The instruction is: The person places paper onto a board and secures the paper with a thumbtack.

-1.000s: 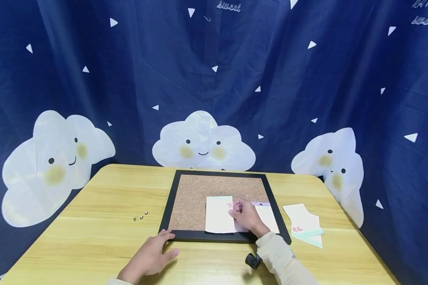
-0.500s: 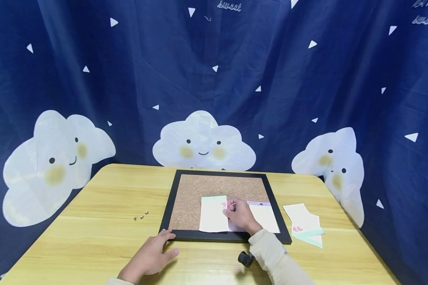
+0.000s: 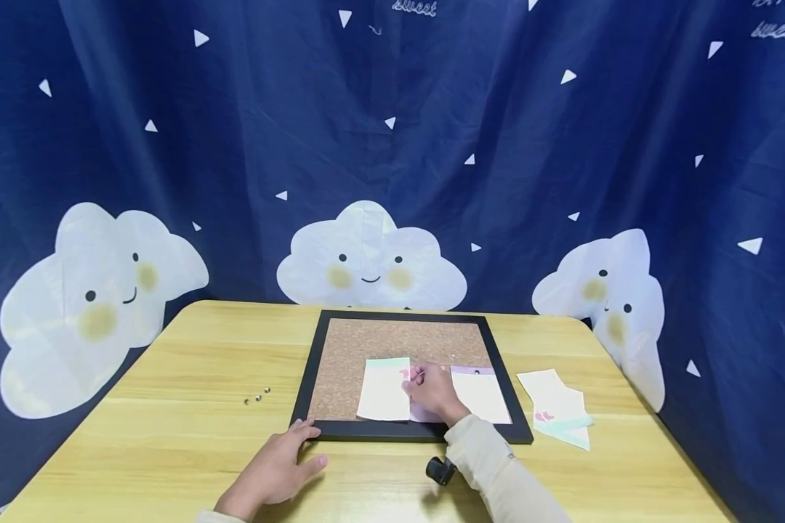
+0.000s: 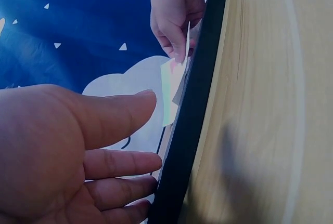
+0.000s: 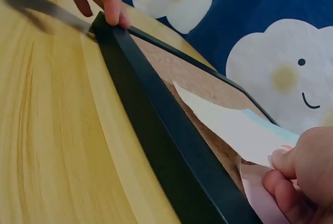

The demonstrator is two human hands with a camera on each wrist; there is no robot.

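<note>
My right hand (image 3: 437, 392) pinches the right edge of a white note card (image 3: 384, 392) between thumb and finger. The card has a pale green band along its top and a pink print. It hangs close over the cork of a black-framed corkboard (image 3: 392, 335), tilted in the right wrist view (image 5: 234, 133). Under that hand shows a lilac paper (image 3: 421, 414), partly hidden. To its right lies a white card with a purple band (image 3: 482, 398), with a small dark pin (image 3: 477, 372) at its top. My left hand (image 3: 276, 461) touches the frame's near left corner with fingers extended.
Several loose cards (image 3: 559, 407) overlap on the wooden table (image 3: 196, 436) right of the board. Left of it lie 3 small metallic tacks (image 3: 258, 397). A black wrist camera (image 3: 440, 471) hangs under the right sleeve. A blue cloud-print curtain (image 3: 248, 131) stands behind.
My right hand has shifted left, carrying the note card further left over the cork, and more of the purple-banded card shows. The left hand stays at the frame corner.
</note>
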